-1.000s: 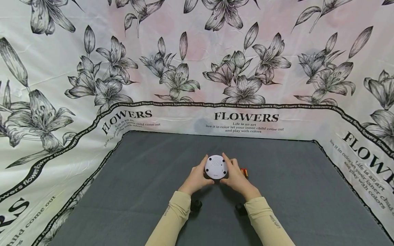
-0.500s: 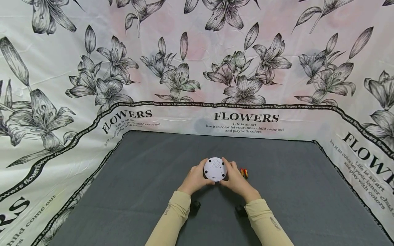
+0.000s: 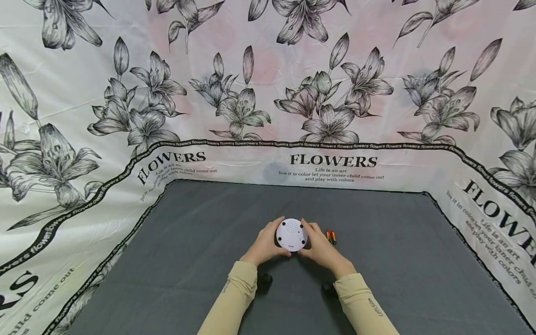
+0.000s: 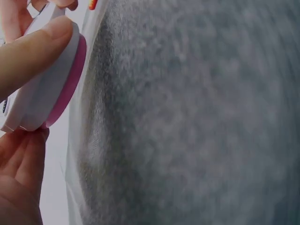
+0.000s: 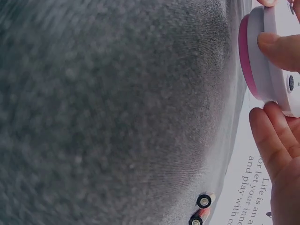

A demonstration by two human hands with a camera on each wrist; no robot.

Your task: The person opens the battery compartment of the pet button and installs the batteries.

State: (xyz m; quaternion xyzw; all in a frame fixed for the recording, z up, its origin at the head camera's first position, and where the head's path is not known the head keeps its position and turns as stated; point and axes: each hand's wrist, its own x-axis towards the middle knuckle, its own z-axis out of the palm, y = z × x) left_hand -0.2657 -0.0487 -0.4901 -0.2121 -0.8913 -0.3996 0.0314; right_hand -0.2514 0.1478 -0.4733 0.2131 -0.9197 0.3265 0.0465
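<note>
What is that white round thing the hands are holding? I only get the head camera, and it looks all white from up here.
Observer: The disc is not all white. The left wrist view shows a pink band round its edge.
Operator: Is it sitting on the mat?
Observer: No. In the right wrist view the disc is held clear of the grey mat, gripped by the left hand and the right hand.
Operator: And those little red sticks beside it?
Observer: They are two batteries. The right wrist view shows their round ends, lying side by side on the mat.
</note>
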